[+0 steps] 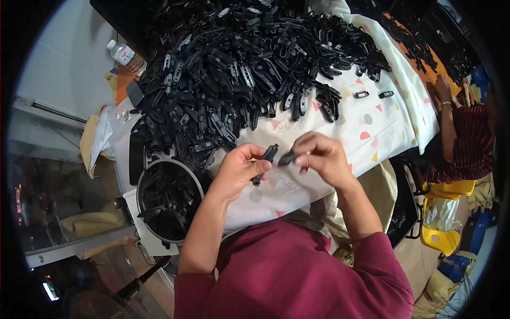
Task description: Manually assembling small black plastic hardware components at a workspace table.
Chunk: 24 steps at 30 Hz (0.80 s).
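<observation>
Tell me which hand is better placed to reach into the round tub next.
Left, I'd judge. The left hand is nearer the round tub, which lies on its own side; the right hand would likely have to cross it. Each pinches a dark part, so neither is free.
</observation>
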Each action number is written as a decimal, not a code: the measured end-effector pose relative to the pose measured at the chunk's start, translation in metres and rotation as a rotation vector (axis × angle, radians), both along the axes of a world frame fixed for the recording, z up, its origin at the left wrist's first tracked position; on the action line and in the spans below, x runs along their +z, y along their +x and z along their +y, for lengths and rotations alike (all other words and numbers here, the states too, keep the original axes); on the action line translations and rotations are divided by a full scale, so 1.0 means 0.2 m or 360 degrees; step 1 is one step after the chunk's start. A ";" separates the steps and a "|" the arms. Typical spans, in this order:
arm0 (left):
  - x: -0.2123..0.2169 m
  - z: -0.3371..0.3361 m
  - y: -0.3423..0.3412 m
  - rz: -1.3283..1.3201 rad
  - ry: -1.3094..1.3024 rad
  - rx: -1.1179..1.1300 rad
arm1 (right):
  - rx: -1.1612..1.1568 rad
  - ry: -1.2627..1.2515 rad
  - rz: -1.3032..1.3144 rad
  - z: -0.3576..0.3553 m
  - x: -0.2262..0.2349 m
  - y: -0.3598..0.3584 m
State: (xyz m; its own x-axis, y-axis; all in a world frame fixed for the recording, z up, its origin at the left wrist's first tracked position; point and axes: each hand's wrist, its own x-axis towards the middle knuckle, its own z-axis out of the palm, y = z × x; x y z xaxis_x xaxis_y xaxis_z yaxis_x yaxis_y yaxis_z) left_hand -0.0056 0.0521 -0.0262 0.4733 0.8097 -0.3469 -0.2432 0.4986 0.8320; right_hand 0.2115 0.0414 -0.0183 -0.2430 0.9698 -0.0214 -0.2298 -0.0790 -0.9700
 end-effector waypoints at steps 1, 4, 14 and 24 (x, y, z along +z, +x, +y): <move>0.03 -0.01 -0.01 0.0008 -0.0040 -0.0006 | 0.0061 0.0211 -0.0076 -0.02 0.03 -0.03; 0.10 -0.04 0.02 0.0214 0.0063 -0.0051 | -0.0010 0.0728 -0.0462 -0.08 0.06 -0.09; 0.14 -0.16 -0.02 0.1069 0.1479 -0.0091 | -0.0248 0.1074 -0.0784 -0.19 0.02 -0.18; -0.06 -0.01 0.07 0.1111 0.1266 -0.0407 | -0.0178 0.0736 -0.1052 -0.16 -0.12 -0.10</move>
